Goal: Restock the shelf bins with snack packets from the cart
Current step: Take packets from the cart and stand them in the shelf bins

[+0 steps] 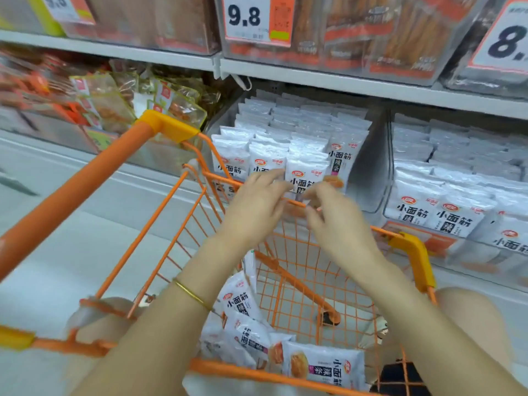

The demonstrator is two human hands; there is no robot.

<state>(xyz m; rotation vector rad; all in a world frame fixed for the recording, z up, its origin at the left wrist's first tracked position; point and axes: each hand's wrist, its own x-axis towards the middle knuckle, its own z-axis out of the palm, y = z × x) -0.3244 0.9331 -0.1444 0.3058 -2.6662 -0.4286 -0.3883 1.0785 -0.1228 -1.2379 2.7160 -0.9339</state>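
While left grip [254, 207] reaches slack toward one packet [307, 171], right grip [337, 221]: cannot tell.

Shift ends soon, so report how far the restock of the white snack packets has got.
Done: the middle bin looks packed with rows of white snack packets. In hand: the left hand and right hand are at its front row, above the cart's far rim; blur hides whether the fingers grip a packet. Left: several loose packets lie in the orange cart.
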